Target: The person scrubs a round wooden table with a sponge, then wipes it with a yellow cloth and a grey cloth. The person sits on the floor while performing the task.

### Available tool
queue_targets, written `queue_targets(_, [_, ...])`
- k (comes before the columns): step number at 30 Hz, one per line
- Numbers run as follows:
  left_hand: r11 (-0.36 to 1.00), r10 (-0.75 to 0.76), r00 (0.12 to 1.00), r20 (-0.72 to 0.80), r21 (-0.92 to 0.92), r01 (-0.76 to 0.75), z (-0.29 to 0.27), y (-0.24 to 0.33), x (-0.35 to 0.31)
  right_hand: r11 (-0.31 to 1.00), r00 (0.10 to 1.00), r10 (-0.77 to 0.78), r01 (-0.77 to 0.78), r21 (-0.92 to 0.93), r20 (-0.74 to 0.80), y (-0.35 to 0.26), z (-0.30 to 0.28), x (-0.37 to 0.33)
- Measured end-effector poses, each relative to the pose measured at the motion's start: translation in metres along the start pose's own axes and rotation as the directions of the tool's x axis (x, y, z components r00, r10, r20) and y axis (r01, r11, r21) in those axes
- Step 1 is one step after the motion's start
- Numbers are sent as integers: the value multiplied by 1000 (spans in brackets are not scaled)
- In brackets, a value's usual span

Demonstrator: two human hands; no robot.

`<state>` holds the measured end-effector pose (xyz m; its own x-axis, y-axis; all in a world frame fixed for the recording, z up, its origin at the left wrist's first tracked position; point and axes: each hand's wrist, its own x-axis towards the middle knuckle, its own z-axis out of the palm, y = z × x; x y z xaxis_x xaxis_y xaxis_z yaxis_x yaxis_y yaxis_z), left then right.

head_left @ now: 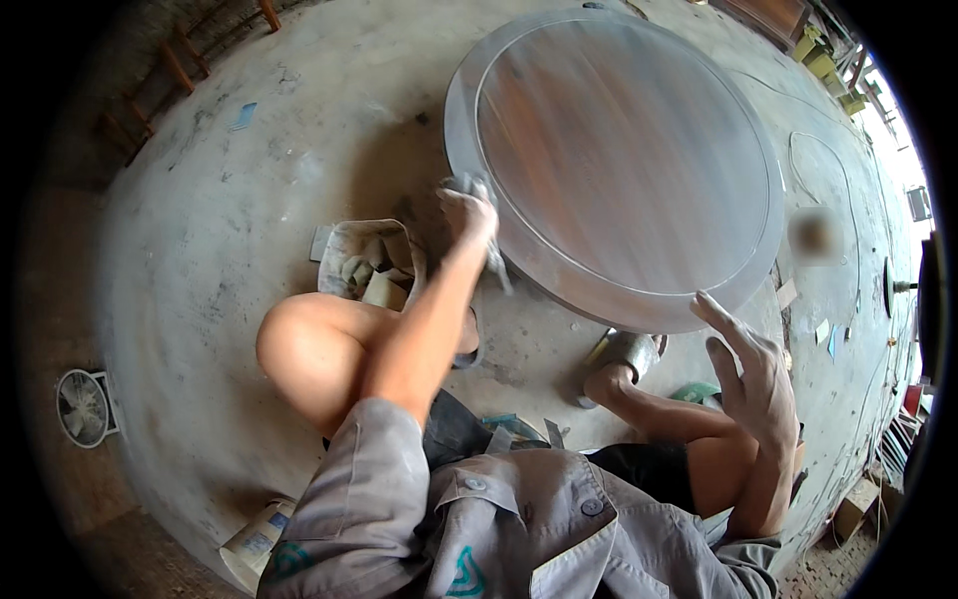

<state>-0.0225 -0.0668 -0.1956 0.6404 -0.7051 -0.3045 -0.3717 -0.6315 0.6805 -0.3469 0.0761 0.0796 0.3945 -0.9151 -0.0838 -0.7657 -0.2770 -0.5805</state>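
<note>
A large round wooden tabletop [619, 150], dusted grey over reddish brown with a ring groove near its rim, lies in front of me. My left hand [469, 215] is closed at its left edge on a grey, cloth-like piece [498, 270]; a limp end hangs below the hand, and motion blurs it. Some dark grey stuff shows at the fingertips, too blurred to name. By the tabletop's near right rim, my right hand [753, 384] is held with fingers apart and nothing in it; a fingertip is at the rim, though I cannot tell whether it touches.
A whitish square bucket [334, 262] with several worn pads or scraps stands left of my left forearm. My sandalled foot [631, 351] is under the near rim. A white fan [84, 407] stands far left, a tipped pail [255, 544] lower left. Cables [798, 150] run along the right floor.
</note>
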Motion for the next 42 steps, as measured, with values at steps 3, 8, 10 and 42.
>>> queue_targets(3, [982,185,967,-174,-10,-189,50,-36,-74,998,999,-5,3,-56,-38,7,-4,-1])
queue_targets(8, [983,182,977,-108,-20,-185,25,-18,24,1000,999,20,-21,-12,-35,14,-9,4])
queue_targets(10, [993,115,992,-59,7,-115,-1,-25,97,998,999,16,-14,54,-31,17,-6,7])
queue_targets(42, [948,297,920,-257,-39,-316,35,-42,29,993,993,116,-116,37,27,31,-18,19])
